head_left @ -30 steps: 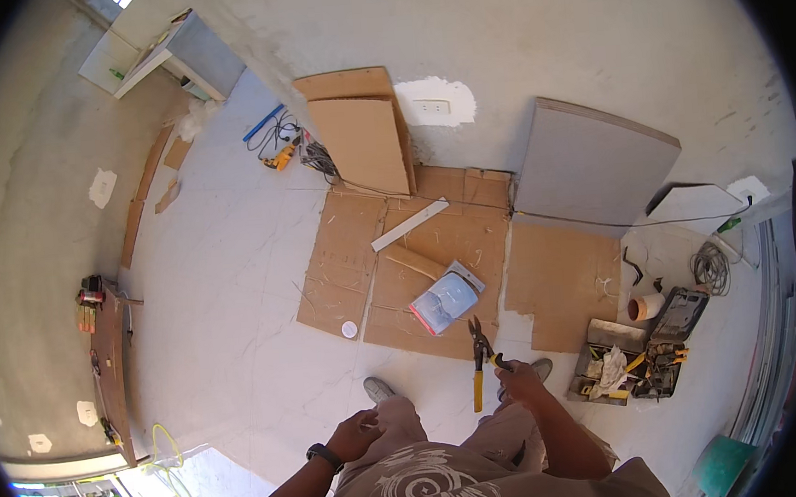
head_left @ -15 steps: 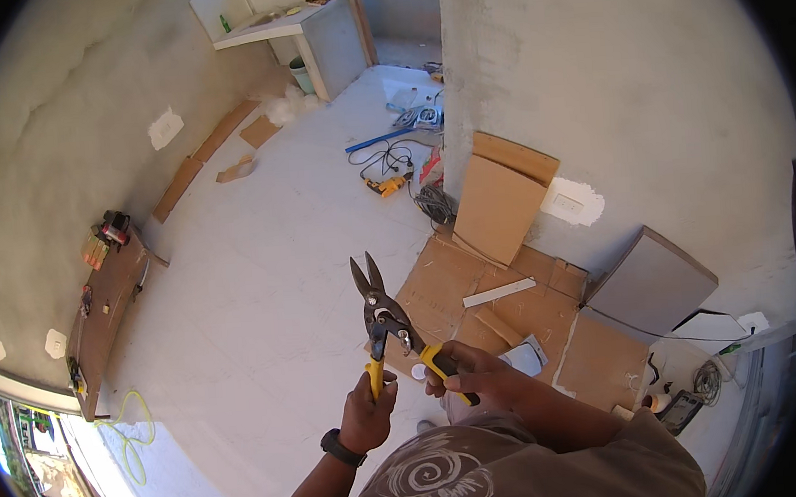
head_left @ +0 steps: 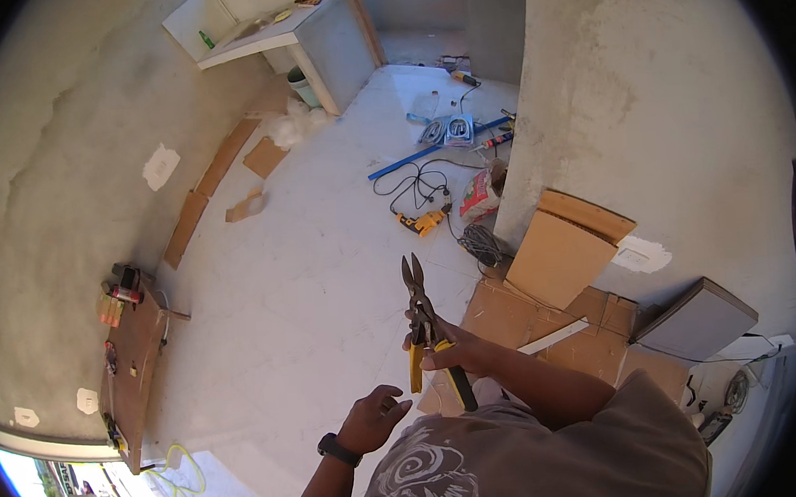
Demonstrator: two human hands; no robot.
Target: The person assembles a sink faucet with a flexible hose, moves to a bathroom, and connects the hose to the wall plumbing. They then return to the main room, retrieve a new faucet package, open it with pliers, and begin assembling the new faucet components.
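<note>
A pair of tin snips [head_left: 419,304] with yellow-and-black handles stands in front of my body, blades pointing away from me. My right hand [head_left: 446,349] is wrapped round the snips just below the pivot, with fingers showing on the left side. Both handles hang down toward my shirt, spread apart, and the blades are slightly parted. Free of the snips, my left hand [head_left: 373,418] is a little to their left and nearer to me, holding nothing. Its fingers are partly curled but apart. A black watch [head_left: 338,450] sits on that wrist.
A low brown table [head_left: 136,359] with tools stands at left. Cardboard sheets [head_left: 495,320] cover the floor at right, beside leaning panels [head_left: 560,254]. Farther off lie a yellow power drill [head_left: 422,223], its cord, a blue bar [head_left: 406,163] and a bag [head_left: 480,197].
My left hand has let go of the yellow handle and moved down. My right hand has shifted up from one handle to grip the snips near the pivot. The view has turned left.
</note>
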